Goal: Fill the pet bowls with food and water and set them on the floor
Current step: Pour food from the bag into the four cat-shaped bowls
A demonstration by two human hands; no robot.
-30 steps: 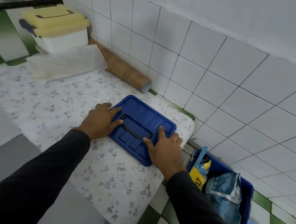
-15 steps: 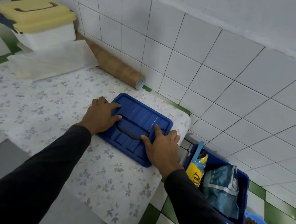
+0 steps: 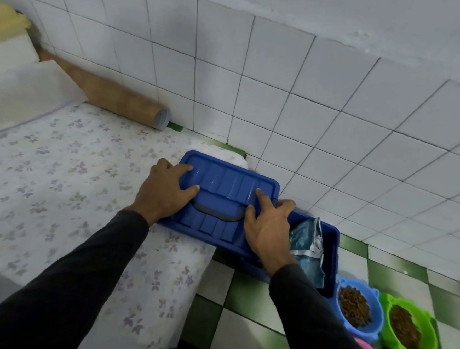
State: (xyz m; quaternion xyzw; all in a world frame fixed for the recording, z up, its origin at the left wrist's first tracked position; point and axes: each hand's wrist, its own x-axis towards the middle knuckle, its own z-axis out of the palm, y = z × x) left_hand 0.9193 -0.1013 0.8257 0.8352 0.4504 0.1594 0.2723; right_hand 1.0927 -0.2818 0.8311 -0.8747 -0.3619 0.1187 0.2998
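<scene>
Blue plastic fills the middle of the view: a ribbed lid [image 3: 230,199] with a recessed handle, held level by both hands, its near right corner over the open blue bin [image 3: 329,252] and its left part above the edge of the flowered mattress [image 3: 68,168]. The left hand [image 3: 165,191] grips the lid's left end, thumb curled onto the top by the handle and the fingers laid over the ribs. The right hand [image 3: 270,226] grips the right end, thumb and forefinger spread on top, the other fingers curled round the rim. Just right of the right hand's fingers a teal foil bag [image 3: 307,242] stands in the bin. Further right and nearer, on the green and white checked floor [image 3: 244,309], sit a blue bowl [image 3: 357,308] and a green bowl [image 3: 406,328], side by side, both holding brown kibble; a bit of pink shows below them, too little to tell what. Beyond the left hand's fingers a brown cardboard tube [image 3: 112,95] lies along the white tiled wall [image 3: 296,102].
</scene>
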